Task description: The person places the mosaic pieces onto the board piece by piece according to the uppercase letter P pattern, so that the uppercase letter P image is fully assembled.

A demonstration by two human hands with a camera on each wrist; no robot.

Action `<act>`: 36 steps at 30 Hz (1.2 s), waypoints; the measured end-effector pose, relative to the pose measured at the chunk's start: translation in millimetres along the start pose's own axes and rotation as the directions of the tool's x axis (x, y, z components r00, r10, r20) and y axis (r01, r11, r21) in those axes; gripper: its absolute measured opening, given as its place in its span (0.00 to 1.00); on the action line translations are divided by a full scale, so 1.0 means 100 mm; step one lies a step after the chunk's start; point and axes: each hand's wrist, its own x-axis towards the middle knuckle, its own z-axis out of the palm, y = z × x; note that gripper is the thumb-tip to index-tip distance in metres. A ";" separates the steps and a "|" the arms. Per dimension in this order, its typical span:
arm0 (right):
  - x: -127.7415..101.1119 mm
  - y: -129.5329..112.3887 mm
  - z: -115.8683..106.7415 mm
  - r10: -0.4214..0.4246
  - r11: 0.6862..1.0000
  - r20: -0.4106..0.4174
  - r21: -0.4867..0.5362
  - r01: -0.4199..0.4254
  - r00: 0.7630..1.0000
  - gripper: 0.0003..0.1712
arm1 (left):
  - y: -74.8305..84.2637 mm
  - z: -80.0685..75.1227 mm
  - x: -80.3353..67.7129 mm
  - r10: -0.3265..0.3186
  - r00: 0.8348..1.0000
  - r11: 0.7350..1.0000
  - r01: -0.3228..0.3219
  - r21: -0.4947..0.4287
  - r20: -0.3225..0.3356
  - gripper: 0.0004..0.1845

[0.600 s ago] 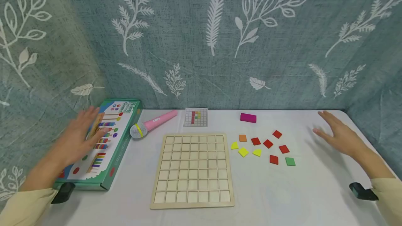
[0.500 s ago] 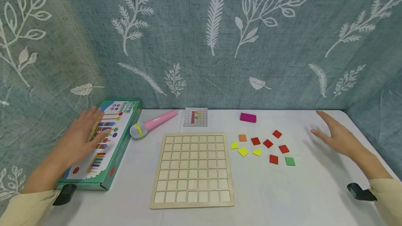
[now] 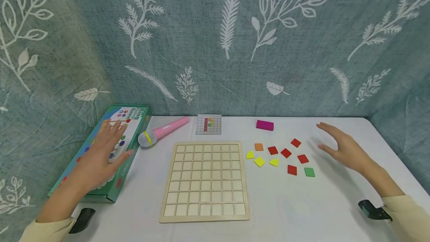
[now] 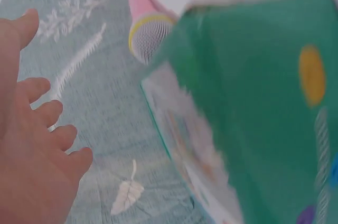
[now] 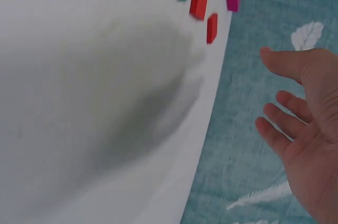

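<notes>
My left hand [image 3: 100, 156] hovers above a green game box [image 3: 125, 167] at the left, fingers spread and holding nothing. In the left wrist view the box [image 4: 253, 102] looms beside that hand [image 4: 37, 150]. Over the right part of the table my right hand [image 3: 349, 150] hangs in the air with its fingers extended, also without anything in it. Nearest to it are flat tiles: a green tile [image 3: 309, 172], several red tiles [image 3: 303, 158], an orange tile [image 3: 258, 147] and several yellow pieces [image 3: 259, 161]. The right wrist view shows this hand [image 5: 311, 118] apart from the tiles.
A wooden grid board [image 3: 205, 219] lies in the middle of the white table [image 3: 285, 212]. Behind it are a pink toy microphone [image 3: 168, 129], a small pattern card [image 3: 208, 124] and a magenta block [image 3: 264, 125]. A leaf-patterned curtain [image 3: 208, 40] closes off the back.
Both hands have moved inward: the left shifts right over the game box, the right shifts left toward the tiles. The objects on the table stay in place.
</notes>
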 end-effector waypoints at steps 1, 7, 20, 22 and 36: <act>0.01 -0.03 0.02 -0.017 1.000 -0.002 -0.003 0.017 1.000 0.38 | 0.02 0.03 -0.01 0.002 1.000 1.000 -0.002 0.004 -0.001 0.39; 0.06 -0.18 0.13 -0.098 0.995 0.021 -0.014 0.098 0.995 0.37 | 0.17 0.18 -0.05 -0.031 0.999 0.999 0.031 0.007 0.039 0.39; 0.19 -0.46 0.39 -0.147 0.982 0.079 0.128 0.136 0.986 0.30 | 0.35 0.48 -0.10 0.001 0.995 1.000 -0.001 -0.005 0.098 0.40; 0.22 -0.52 0.43 -0.164 0.976 0.084 0.158 0.150 0.983 0.29 | 0.36 0.53 -0.12 0.024 0.994 1.000 -0.025 0.004 0.108 0.40; 0.41 -0.87 0.70 -0.229 0.945 0.124 0.267 0.189 0.966 0.22 | 0.51 0.77 -0.22 0.013 0.954 0.999 -0.002 -0.039 0.300 0.46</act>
